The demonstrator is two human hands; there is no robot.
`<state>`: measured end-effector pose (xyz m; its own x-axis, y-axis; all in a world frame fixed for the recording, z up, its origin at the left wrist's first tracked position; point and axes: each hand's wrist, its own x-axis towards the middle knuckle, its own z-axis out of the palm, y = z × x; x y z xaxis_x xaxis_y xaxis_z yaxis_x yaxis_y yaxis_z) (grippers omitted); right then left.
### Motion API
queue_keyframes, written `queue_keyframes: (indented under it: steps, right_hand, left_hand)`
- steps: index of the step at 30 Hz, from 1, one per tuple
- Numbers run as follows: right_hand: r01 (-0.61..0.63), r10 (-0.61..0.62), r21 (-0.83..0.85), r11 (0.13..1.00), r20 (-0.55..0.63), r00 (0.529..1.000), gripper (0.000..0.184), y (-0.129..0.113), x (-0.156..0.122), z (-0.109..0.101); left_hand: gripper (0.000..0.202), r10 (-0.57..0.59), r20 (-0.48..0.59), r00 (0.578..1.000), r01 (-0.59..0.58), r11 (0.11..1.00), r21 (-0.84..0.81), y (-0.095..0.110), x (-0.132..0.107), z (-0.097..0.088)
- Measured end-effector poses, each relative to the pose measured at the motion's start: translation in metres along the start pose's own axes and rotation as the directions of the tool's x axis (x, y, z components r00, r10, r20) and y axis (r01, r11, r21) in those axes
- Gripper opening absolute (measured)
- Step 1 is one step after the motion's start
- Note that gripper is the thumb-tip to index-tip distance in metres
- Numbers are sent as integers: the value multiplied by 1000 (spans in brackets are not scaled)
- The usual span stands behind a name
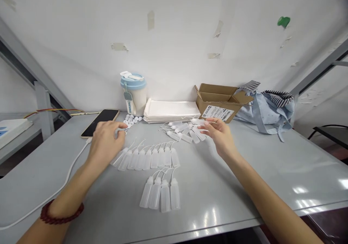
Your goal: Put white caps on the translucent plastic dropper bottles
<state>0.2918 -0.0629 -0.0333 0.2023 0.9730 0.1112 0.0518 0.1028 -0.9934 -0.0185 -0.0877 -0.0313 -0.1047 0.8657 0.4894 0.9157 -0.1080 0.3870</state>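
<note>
My left hand (107,139) hovers over the left of the table, thumb and forefinger apart, just beside a small heap of white caps (132,120). My right hand (220,135) is at the right side of a loose pile of small translucent squeeze bottles (186,129). Its thumb and fingers are parted around the end of one bottle (198,122); no firm grip shows. Nearer to me lies a row of several similar bottles (147,159) with thin white tubes on their tops. Another short row of bottles (160,195) lies closest to the front edge.
Along the wall stand a lidded cup (139,97), a stack of white envelopes (172,110), an open cardboard box (219,102) and a light blue cloth bag (268,110). A phone (99,122) with a white cable (67,179) lies at left on the grey table (225,204).
</note>
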Motion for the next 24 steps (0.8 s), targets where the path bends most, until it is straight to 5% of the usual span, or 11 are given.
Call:
queue_keyframes:
  steps: [6,13,24]
  right_hand:
    - [-111,115,69,991,-61,991,40,-5,-2,-2]
    - [-42,42,66,997,-4,999,59,-4,-5,0]
    - [36,-37,47,998,23,999,32,-9,-6,-1]
  left_hand:
    - [28,26,131,991,-43,991,125,-21,4,7]
    - [38,69,262,963,-117,978,171,-33,-1,24]
    - [39,66,305,950,-122,978,170,-39,-1,31]
